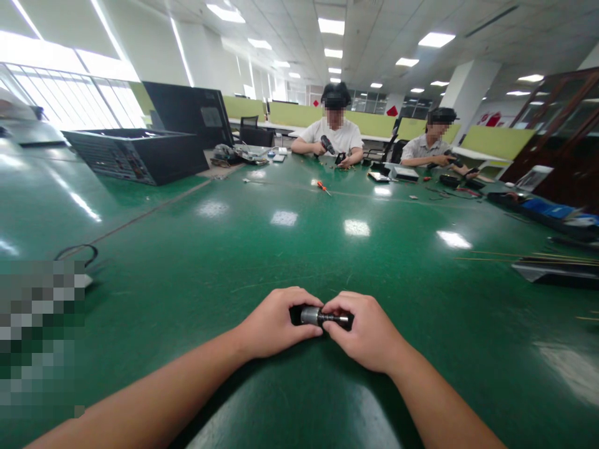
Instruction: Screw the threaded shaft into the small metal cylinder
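Close to the front of the green table (290, 262), my two hands meet around a small silver metal cylinder with a dark ridged shaft (311, 315); its exact kind I cannot make out. My left hand (276, 321) is curled about the cylinder's wide end, thumb and fingers on either side. At the other end, the fingertips of my right hand (367, 327) pinch the thin shaft, whose bright tip points to the right. A black portion of the part lies in the shade inside my left palm.
An orange screwdriver (322, 187) lies mid-table. A black computer case (154, 159) stands at the far left. Two people work across the table, each holding a power tool, among loose parts. On the right are thin rods (552, 259) and a dark tray (543, 209) with blue contents.
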{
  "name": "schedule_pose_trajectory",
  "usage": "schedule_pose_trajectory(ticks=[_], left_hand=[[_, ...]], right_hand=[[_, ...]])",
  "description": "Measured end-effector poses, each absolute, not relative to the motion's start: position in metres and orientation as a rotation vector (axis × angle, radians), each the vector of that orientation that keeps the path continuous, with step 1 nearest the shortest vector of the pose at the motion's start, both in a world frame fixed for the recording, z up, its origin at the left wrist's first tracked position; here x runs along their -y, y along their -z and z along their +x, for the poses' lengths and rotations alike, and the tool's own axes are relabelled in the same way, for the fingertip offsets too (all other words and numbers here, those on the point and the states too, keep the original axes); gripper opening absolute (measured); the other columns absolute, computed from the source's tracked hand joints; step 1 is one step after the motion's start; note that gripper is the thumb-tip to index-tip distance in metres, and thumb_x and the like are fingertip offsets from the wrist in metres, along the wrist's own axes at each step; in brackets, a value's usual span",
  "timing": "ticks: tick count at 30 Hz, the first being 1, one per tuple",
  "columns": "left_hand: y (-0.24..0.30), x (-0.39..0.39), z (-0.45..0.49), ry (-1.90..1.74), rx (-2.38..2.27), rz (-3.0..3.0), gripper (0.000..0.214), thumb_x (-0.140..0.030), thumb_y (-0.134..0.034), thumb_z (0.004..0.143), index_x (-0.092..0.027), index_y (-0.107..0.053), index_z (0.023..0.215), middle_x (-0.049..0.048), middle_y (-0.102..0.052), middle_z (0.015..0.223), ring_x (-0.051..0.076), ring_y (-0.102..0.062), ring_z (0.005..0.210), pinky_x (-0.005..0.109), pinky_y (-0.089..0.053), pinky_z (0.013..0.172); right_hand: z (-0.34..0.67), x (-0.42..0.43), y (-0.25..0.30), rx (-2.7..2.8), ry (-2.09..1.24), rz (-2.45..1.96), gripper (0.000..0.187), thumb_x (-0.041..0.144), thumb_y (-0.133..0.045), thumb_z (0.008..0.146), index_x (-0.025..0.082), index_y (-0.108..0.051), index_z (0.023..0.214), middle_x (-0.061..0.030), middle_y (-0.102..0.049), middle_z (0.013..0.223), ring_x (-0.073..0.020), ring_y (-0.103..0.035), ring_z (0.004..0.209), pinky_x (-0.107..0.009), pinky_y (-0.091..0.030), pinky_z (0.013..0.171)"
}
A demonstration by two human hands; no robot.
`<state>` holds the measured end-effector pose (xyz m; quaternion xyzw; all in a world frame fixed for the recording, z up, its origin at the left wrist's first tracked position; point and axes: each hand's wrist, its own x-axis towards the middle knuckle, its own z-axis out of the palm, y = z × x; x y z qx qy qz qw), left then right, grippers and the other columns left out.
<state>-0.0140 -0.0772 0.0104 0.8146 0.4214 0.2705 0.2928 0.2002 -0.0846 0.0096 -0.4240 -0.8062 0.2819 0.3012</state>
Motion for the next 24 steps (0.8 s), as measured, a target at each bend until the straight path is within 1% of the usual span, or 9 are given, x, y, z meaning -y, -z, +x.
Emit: schedule_pose_trajectory(ticks=[6, 14, 24], left_hand=[[-0.0097, 0.0773, -0.0146, -0.720, -1.145, 2.141, 0.030, -0.030, -0.082, 0.073, -0.023, -0.074, 0.102, 0.0025, -0.073, 0.092, 0.020, -0.066, 0.086, 0.030, -0.048, 0.079], [-0.0107, 0.0765, -0.0154, -0.733, -1.099, 2.150, 0.028, -0.026, -0.080, 0.076, -0.021, -0.073, 0.102, 0.0031, -0.072, 0.094, 0.020, -0.065, 0.089, 0.030, -0.048, 0.080], [-0.0092, 0.0757, -0.0167, -0.719, -1.097, 2.156, 0.029, -0.027, -0.080, 0.077, -0.022, -0.072, 0.104, 0.0024, -0.071, 0.095, 0.020, -0.065, 0.089, 0.030, -0.048, 0.081]], right_hand=[[0.1990, 0.0842, -0.0093, 2.112, -0.740, -1.068, 0.025, 0.006, -0.065, 0.077, 0.022, -0.073, 0.094, -0.0012, -0.070, 0.085, -0.0160, -0.063, 0.077, -0.028, -0.047, 0.071], [0.1969, 0.0855, -0.0106, 2.088, -0.773, -1.040, 0.022, 0.012, -0.066, 0.082, 0.022, -0.074, 0.099, -0.0017, -0.071, 0.088, -0.0160, -0.064, 0.078, -0.028, -0.049, 0.074], [0.1968, 0.0858, -0.0081, 2.090, -0.757, -1.009, 0.024, 0.009, -0.064, 0.083, 0.022, -0.074, 0.100, -0.0018, -0.071, 0.089, -0.0159, -0.065, 0.080, -0.028, -0.048, 0.074]])
